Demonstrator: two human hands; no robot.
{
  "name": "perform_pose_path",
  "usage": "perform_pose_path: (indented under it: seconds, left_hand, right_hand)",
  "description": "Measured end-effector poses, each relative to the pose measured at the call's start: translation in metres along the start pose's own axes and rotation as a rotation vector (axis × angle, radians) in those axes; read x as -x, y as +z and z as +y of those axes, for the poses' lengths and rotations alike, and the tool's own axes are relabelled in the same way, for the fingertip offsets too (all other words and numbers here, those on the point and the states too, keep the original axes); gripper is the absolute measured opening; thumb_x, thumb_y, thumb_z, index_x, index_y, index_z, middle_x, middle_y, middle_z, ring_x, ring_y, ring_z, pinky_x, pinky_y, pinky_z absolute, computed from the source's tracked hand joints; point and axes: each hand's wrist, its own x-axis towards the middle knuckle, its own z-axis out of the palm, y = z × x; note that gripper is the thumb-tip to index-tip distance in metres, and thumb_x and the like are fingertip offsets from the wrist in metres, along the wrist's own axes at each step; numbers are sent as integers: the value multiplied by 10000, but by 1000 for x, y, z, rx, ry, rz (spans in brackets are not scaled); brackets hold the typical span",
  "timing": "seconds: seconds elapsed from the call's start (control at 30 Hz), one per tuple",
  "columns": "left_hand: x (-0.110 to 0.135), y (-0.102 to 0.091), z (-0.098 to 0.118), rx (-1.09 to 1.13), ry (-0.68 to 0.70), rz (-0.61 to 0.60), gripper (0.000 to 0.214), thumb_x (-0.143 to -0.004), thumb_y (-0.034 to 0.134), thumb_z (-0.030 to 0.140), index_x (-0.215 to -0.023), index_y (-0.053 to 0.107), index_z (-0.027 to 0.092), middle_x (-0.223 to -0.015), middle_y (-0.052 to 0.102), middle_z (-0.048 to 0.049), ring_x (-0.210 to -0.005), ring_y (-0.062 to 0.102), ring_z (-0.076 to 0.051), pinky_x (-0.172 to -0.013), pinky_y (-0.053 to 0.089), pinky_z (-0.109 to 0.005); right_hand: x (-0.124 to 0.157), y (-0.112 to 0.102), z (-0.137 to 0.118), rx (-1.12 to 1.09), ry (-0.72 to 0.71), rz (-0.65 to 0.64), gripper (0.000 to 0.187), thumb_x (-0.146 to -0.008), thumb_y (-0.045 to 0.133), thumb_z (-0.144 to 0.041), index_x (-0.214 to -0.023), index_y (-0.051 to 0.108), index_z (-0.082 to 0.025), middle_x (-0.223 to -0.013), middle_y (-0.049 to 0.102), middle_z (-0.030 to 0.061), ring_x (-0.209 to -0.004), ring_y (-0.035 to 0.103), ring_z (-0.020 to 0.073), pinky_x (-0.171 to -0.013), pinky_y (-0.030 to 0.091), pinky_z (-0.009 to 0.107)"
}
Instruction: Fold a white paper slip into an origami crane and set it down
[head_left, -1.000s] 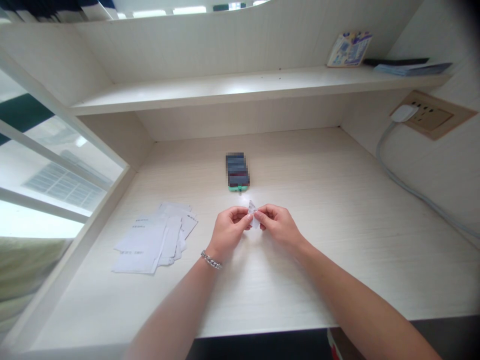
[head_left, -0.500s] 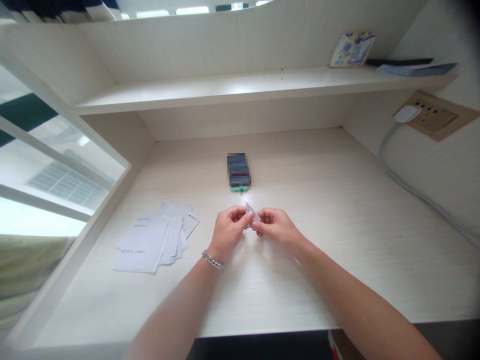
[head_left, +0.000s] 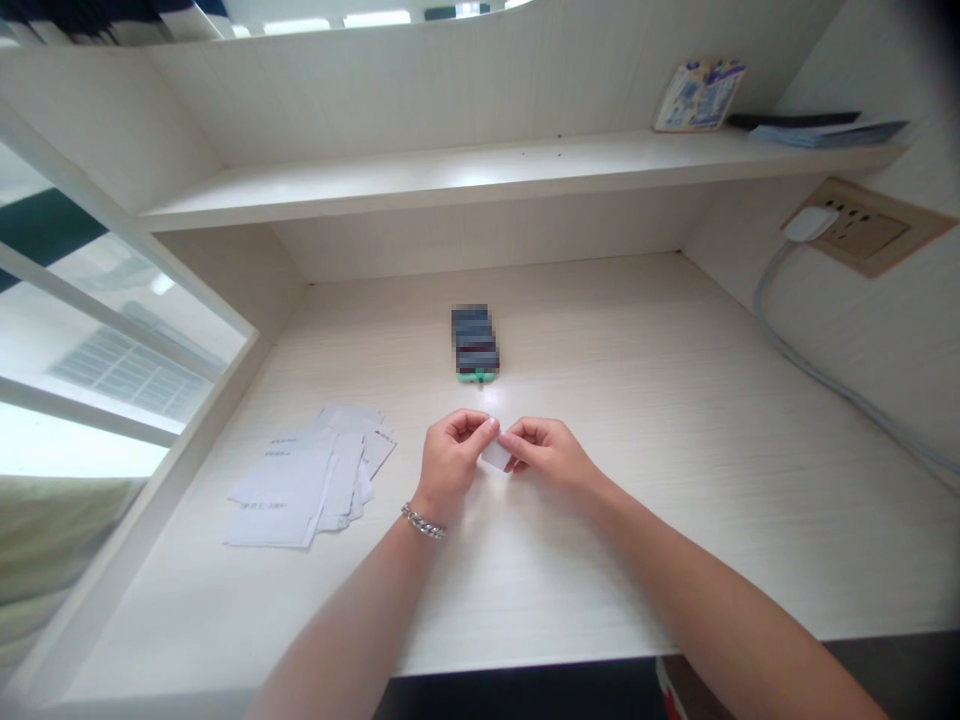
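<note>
Between my two hands is a small piece of white paper (head_left: pixel 496 457), partly covered by the fingers. My left hand (head_left: pixel 455 448), with a silver chain bracelet on its wrist, pinches the paper's left side between thumb and fingers. On the right side, my right hand (head_left: pixel 547 450) pinches it the same way. Both hands are close together over the middle of the desk. To their left lies a loose stack of white paper sheets (head_left: pixel 300 480) with lines of print. Beyond the hands sits a dark, blurred-out phone-like device (head_left: pixel 474 338) with a green lower edge.
A shelf (head_left: pixel 420 180) spans the back above the desk (head_left: pixel 675 400), holding a colourful packet (head_left: pixel 697 97) and flat dark items (head_left: pixel 825 130). On the right wall a white plug (head_left: pixel 811 224) with a grey cable (head_left: pixel 832 385) sits in a socket panel (head_left: pixel 874 228).
The small paper has turned in my fingers: its raised point has gone down and a flat white part now shows below the thumbs. The thumbs have moved slightly.
</note>
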Motion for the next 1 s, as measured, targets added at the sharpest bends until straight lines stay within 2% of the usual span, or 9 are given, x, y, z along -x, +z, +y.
perform_pose_path:
  seconds: [0.1, 0.27, 0.37, 0.53, 0.67, 0.77, 0.9, 1.0]
  left_hand:
    - [1, 1, 0, -19, -6, 5, 221, -674, 687, 348, -720, 656, 134, -655, 624, -18, -576, 526, -103, -541, 409, -217]
    - [1, 0, -1, -76, 43, 13, 234, -695, 671, 369, -698, 652, 136, -633, 615, -13, -567, 514, -101, -526, 400, -211]
    - [0, 0, -1, -71, 17, 11, 244, -683, 681, 373, -732, 669, 134, -660, 635, -26, -581, 531, -112, -528, 409, -216]
    - [-1, 0, 1, -46, -53, -104, 256, -671, 692, 358, -770, 680, 122, -736, 668, -64, -647, 585, -141, -583, 460, -243]
    - [1, -1, 2, -142, 7, -124, 230, -704, 664, 346, -748, 667, 119, -709, 658, -61, -628, 579, -134, -587, 460, -240]
    - [3, -1, 0, -226, 33, -148, 222, -734, 634, 349, -757, 663, 131, -731, 664, -63, -651, 585, -139, -594, 452, -234]
    - [6, 2, -2, -282, 20, -182, 227, -739, 625, 354, -783, 663, 135, -771, 675, -73, -684, 599, -151, -605, 453, -236]
    - [7, 3, -2, -243, -13, -224, 221, -723, 643, 332, -798, 653, 124, -758, 670, -70, -671, 603, -147, -603, 463, -241]
  right_hand:
    - [1, 2, -2, 19, -48, 49, 307, -746, 605, -462, -687, 568, -163, -598, 598, 9, -548, 577, 129, -533, 458, 252]
    - [1, 3, -3, 21, -33, 20, 302, -735, 622, -445, -651, 556, -163, -577, 580, 5, -536, 577, 135, -520, 445, 254]
    - [0, 2, -1, 10, -57, 38, 312, -734, 619, -460, -659, 570, -162, -582, 588, 7, -543, 575, 135, -536, 446, 257]
    - [-2, -2, 1, 1, -89, 154, 330, -748, 597, -488, -693, 579, -164, -601, 606, 15, -561, 579, 138, -564, 458, 264]
    - [-3, -3, 1, 0, -98, 120, 305, -753, 595, -469, -727, 597, -164, -665, 625, 28, -615, 592, 149, -563, 453, 259]
    - [-4, -4, 2, 17, -153, 158, 253, -744, 623, -410, -831, 622, -173, -759, 642, 36, -686, 588, 156, -584, 445, 255]
    - [-5, -5, 4, 50, -206, 248, 201, -749, 620, -371, -765, 626, -171, -737, 627, 29, -680, 560, 149, -619, 435, 264]
    - [-5, -6, 6, 11, -201, 257, 208, -749, 620, -376, -757, 619, -169, -727, 623, 25, -677, 558, 147, -630, 436, 267]
